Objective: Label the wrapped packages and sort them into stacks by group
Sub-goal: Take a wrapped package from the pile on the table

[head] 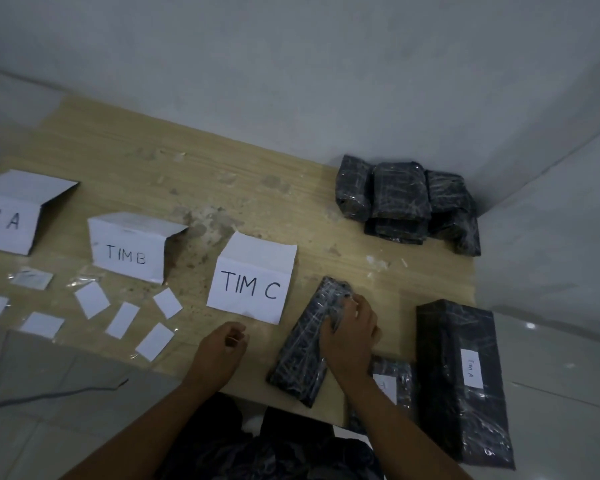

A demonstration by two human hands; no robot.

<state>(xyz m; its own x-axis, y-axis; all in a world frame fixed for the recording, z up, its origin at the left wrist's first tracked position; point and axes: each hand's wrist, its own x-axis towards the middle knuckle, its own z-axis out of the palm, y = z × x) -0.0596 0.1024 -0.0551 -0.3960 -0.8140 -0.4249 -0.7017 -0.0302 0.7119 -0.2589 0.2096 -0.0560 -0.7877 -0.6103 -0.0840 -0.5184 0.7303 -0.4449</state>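
A long black wrapped package (303, 355) lies slanted on the wooden board in front of me. My right hand (350, 336) grips its upper right side, fingers curled over the wrap. My left hand (222, 351) hovers left of it, loosely curled, holding nothing that I can make out. Three folded paper signs stand in a row: "TIM C" (253, 284), "TIM B" (127, 252) and one ending in "A" (9, 220). Several blank white label slips (122, 320) lie scattered at the left. A big black package with a "TIM A" label (465, 382) lies at the right.
A heap of several black wrapped packages (406, 202) sits in the far right corner by the wall. Another labelled black package (394, 382) lies partly under my right forearm. The wooden board (222, 188) rests on a tiled floor; a thin cable (49, 396) runs at the lower left.
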